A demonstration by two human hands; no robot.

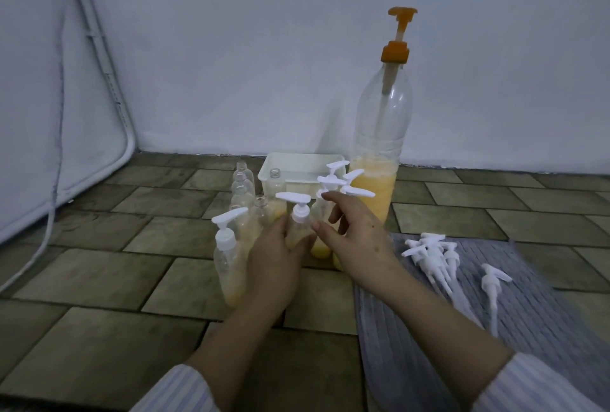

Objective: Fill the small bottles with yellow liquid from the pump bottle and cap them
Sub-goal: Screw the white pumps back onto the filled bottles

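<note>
Steadying the small clear plastic bottle with the white pump cap [298, 230] on the tiled floor [99, 279], your left hand [275, 258] curls round its yellow-filled body while your right hand [351, 230] hovers beside it, fingers spread, gripping nothing; keep the bottle upright, twist the collar snug, then set it among the capped ones before the tall orange-topped pump bottle [379, 154]

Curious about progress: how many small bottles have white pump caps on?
6 capped bottles: one far left, one gripped by the left hand, four clustered behind the right hand; others may be hidden.
</note>
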